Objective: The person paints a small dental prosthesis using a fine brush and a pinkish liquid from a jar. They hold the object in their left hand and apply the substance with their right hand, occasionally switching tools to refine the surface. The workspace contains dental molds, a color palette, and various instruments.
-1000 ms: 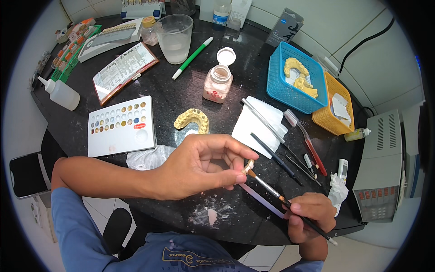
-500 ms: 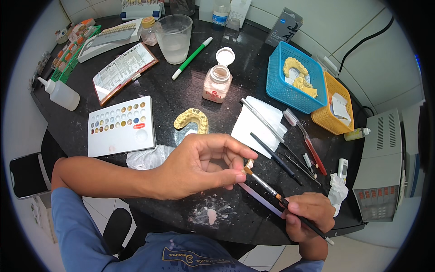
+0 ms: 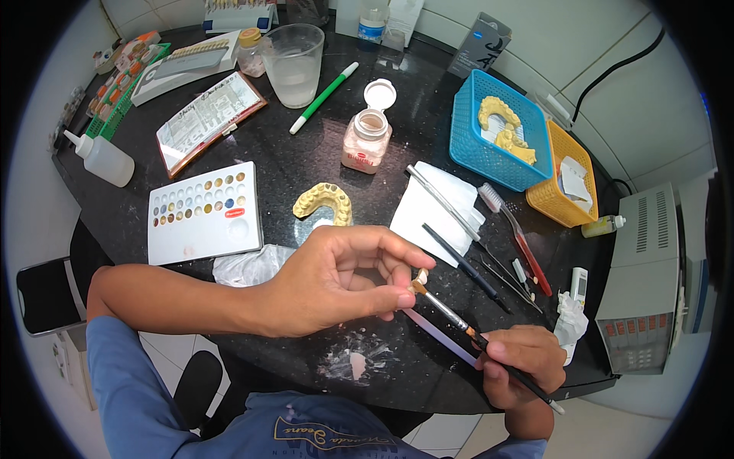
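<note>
In the middle, my left hand (image 3: 344,279) pinches a small whitish dental crown (image 3: 422,276) between thumb and fingertips. My right hand (image 3: 524,363), lower right, grips the dark handle of a fine brush (image 3: 443,309). Its brown bristles meet the crown. Beneath the brush a pale purple strip (image 3: 440,336) runs from my left thumb toward my right fingers; whether either hand holds it I cannot tell. Just beyond my left hand lies a yellowish dental arch model (image 3: 323,200). White powder (image 3: 357,365) is smeared over the dark counter below.
An open powder jar (image 3: 367,143) stands ahead, with a green marker (image 3: 325,98) and plastic cup (image 3: 293,65) farther left. A stain palette (image 3: 204,214) sits left. Metal tools and a red toothbrush (image 3: 524,249) lie by white tissue (image 3: 432,206). Blue (image 3: 501,170) and yellow (image 3: 562,206) baskets stand right.
The brush tip has shifted very slightly against the crown. Both hands keep their places and grips.
</note>
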A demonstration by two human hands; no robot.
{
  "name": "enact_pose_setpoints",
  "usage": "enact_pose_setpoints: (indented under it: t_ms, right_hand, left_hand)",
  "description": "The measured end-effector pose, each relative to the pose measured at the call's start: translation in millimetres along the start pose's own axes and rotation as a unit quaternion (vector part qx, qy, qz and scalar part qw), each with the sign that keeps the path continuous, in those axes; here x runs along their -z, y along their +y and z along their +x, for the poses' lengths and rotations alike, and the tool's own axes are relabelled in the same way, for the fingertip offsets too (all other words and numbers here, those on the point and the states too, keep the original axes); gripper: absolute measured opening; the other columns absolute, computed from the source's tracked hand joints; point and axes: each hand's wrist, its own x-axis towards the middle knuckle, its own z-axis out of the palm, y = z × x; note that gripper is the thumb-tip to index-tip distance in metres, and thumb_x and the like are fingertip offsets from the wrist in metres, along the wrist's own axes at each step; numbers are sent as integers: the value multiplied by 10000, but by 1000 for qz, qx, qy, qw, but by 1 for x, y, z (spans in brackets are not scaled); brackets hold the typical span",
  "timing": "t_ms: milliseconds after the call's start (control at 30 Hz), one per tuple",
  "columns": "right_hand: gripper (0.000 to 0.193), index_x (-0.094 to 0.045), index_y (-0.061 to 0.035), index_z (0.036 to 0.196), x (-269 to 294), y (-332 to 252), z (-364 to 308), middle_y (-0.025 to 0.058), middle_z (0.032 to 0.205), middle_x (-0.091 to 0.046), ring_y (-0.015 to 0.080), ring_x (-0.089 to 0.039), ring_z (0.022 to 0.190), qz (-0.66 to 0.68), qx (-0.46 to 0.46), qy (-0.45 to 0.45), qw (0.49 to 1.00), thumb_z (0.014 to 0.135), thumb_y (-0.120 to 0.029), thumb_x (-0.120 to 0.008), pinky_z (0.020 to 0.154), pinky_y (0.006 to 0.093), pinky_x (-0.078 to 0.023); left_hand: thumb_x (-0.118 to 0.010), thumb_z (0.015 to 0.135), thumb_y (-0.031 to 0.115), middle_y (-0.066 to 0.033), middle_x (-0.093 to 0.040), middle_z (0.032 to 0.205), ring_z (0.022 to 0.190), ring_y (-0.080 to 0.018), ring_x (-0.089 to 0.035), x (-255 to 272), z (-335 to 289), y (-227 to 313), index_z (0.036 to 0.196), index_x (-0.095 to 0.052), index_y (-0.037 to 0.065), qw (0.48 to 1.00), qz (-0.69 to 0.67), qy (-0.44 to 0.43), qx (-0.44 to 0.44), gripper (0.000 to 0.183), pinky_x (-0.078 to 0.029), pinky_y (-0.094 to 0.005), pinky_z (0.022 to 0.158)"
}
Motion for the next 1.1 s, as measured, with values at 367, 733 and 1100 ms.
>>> enact_pose_setpoints:
  t_ms: [367, 733, 1100]
  right_hand:
    - [167, -588, -2, 979, 6, 1, 1, 142, 782, -667, 132, -622, 496, -27, 38, -39, 998, 852, -99, -640, 462, 225, -473]
    - [221, -677, -33, 921, 1, -1, -2, 112, 755, -703, 160, -639, 518, -14, -10, 12, 1000, 702, -29, -706, 438, 220, -455]
    - [195, -677, -26, 876, 2, -3, -4, 101, 710, -689, 166, -637, 521, -3, -39, 34, 999, 681, -27, -687, 454, 228, -476]
  left_hand:
    - [-667, 847, -7, -63, -577, 905, 845, -102, -612, 0, 0, 3, 1188, -565, -45, 1000, -2, -5, 11, 358, -560, -217, 738]
    - [-657, 850, -19, -85, -571, 928, 848, -120, -609, 1, 1, 1, 1190, -558, -56, 1000, 0, -9, 0, 356, -577, -251, 742]
    - [-659, 856, -6, -88, -568, 966, 911, -133, -593, 2, 2, -2, 1189, -555, -61, 1000, -12, -3, -10, 353, -583, -259, 728]
